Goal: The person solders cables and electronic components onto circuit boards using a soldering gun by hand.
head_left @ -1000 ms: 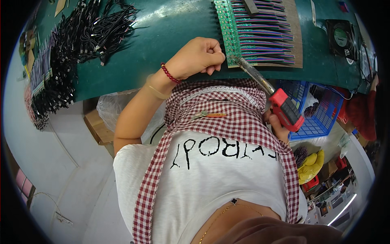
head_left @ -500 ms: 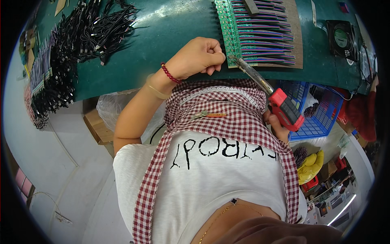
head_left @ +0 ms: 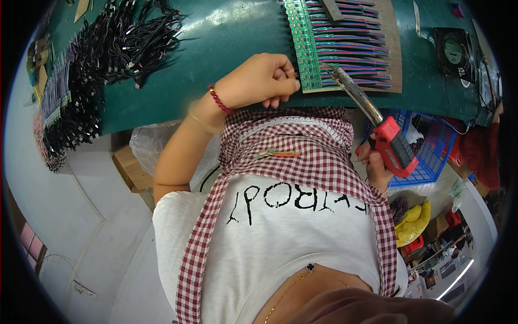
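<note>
My right hand (head_left: 379, 165) grips a red and black soldering iron (head_left: 395, 147), gun-shaped with a long metal barrel. Its tip points up and left, over the near rows of wires beside a green circuit board panel (head_left: 303, 48). Striped wires (head_left: 353, 52) run from the panel to the right in several rows. Just left of the panel's near corner, my left hand (head_left: 264, 81) is closed with thumb and fingers pinched together. Whatever it may hold is hidden. A red bead bracelet and a pale band circle that wrist.
Panel and wires lie on a brown board (head_left: 396, 54) on the green table (head_left: 226, 38). A grey bar (head_left: 331, 9) rests across the wires. Black cables (head_left: 129, 43) heap at the left. A black fan (head_left: 455, 51) stands right; a blue basket (head_left: 426, 167) sits below the table edge.
The soldering iron has moved right, its tip leaving the panel's near left part and now over the wires' inner ends. My left hand has shifted slightly, its wrist lower and further left.
</note>
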The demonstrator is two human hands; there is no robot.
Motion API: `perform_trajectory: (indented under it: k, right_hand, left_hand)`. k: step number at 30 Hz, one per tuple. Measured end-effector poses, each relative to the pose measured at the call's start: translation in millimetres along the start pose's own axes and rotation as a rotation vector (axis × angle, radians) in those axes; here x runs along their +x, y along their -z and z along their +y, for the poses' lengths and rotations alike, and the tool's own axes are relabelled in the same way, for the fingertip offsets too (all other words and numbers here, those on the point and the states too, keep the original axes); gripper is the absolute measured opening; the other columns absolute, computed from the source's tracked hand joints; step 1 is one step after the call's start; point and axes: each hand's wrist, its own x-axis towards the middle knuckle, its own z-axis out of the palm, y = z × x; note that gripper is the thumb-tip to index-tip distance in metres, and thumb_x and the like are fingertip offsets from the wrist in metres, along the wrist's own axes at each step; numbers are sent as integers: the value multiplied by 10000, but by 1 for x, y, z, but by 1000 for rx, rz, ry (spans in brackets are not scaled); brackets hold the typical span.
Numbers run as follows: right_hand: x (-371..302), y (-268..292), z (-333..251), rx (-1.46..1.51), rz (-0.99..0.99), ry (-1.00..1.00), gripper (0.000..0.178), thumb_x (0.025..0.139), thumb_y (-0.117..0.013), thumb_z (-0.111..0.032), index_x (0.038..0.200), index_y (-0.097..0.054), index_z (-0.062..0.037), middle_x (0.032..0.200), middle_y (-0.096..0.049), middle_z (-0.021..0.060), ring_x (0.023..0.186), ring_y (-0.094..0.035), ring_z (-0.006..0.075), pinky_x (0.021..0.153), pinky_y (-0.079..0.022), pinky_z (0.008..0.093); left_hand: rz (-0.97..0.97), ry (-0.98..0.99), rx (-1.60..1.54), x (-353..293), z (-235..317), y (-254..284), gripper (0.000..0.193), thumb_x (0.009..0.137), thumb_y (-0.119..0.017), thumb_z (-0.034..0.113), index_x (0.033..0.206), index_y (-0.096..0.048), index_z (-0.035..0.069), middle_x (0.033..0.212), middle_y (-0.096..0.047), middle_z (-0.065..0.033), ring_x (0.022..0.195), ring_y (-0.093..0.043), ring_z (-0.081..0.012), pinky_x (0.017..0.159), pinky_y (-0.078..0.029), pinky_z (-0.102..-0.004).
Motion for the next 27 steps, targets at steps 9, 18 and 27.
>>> perform_trajectory:
  k: [9, 18, 27]
  right_hand:
    - [18, -4, -9, 81, 38, 107, 466, 851, -572, -337, 1123, -436, 16, 630, -485, 50, 516, -419, 108, 475, -328, 241]
    - [20, -5, -9, 69, 39, 133, 436, 862, -556, -318, 1116, -441, 16, 632, -483, 51, 522, -422, 106, 477, -337, 246]
    - [36, -14, -13, 118, 10, 210, 442, 863, -549, -312, 1112, -420, 30, 610, -467, 53, 492, -401, 104, 466, -348, 243]
  left_hand:
    - [976, -399, 979, 48, 10, 60, 188, 796, -597, 183, 872, -539, 22, 675, -607, -145, 609, -594, -318, 564, -469, -402]
    - [966, -290, 1079, 57, -10, 85, 216, 813, -583, 234, 862, -560, 25, 729, -631, -159, 715, -606, -355, 629, -475, -434]
    - [951, -235, 938, 55, 4, 82, 277, 803, -607, 296, 866, -571, 28, 723, -639, -151, 710, -612, -344, 631, -474, -418]
